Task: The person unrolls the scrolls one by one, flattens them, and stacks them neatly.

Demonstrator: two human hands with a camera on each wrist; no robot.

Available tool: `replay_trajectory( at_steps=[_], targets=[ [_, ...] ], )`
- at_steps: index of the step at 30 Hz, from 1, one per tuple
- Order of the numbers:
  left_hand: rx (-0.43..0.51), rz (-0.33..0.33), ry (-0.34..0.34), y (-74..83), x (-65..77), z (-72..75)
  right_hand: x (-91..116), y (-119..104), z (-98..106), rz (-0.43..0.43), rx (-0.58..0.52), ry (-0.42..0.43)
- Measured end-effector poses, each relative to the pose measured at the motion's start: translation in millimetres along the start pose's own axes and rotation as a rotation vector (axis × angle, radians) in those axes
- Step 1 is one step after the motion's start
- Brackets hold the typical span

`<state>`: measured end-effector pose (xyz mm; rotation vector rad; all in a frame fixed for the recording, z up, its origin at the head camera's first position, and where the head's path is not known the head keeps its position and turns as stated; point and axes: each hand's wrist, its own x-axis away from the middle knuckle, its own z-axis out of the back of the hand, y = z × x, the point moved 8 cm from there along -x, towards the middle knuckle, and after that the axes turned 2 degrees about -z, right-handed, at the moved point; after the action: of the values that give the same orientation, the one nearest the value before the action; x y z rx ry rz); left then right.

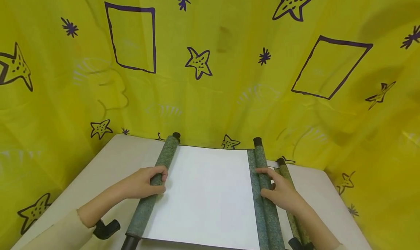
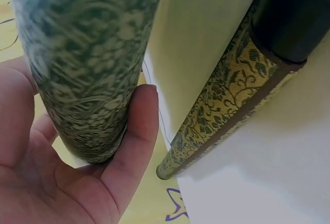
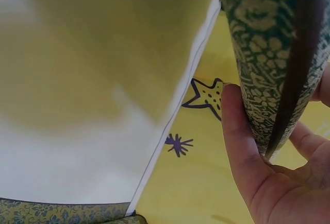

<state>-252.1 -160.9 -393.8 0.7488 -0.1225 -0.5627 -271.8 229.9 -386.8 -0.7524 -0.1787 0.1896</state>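
Hands: left hand [image 1: 146, 184] grips the left roll [image 1: 154, 189]; right hand [image 1: 279, 193] grips the right roll [image 1: 267, 206].
Paper [image 1: 206, 195]: keep it taut and both rolls parallel on the bench [image 1: 108, 162].

The person's two hands are bare, without rings, gloves or a watch. The left hand [image 1: 144, 182], nearer the table's [image 1: 111, 158] left edge, comes out of a long, plain cream sleeve [image 1: 62, 233] whose cuff ends at the wrist. The right hand [image 1: 282, 193], nearer the table's right edge, shows a bare forearm, with only a sliver of pale sleeve at the bottom edge.
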Motion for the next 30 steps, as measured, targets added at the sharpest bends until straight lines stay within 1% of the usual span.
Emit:
replay_trajectory(
  at_steps=[4, 7, 12, 16, 19, 21, 30],
  targets=[
    [0.003, 0.017, 0.005, -2.6, 1.3, 1.7, 0, 1, 1, -0.015, -0.01, 0.003],
    [0.007, 0.017, 0.002, -3.4, 1.1, 3.1, 1, 1, 1, -0.016, -0.014, 0.0],
    [-0.017, 0.025, 0.0, -6.7, 1.4, 6.7, 1, 2, 2, -0.017, -0.018, -0.01],
    [-0.031, 0.02, 0.013, -7.8, 2.8, 10.0, 1, 3, 4, -0.009, -0.016, -0.014],
    [-0.038, 0.003, 0.023, -7.3, 3.1, 12.3, 2, 4, 5, 0.003, -0.017, -0.015],
    [-0.041, 0.005, 0.027, -8.2, 3.4, 13.3, 2, 5, 5, 0.012, -0.014, -0.014],
    [-0.021, 0.003, 0.003, -9.8, 3.8, 13.8, 3, 7, 8, 0.008, 0.011, 0.003]
  ],
)
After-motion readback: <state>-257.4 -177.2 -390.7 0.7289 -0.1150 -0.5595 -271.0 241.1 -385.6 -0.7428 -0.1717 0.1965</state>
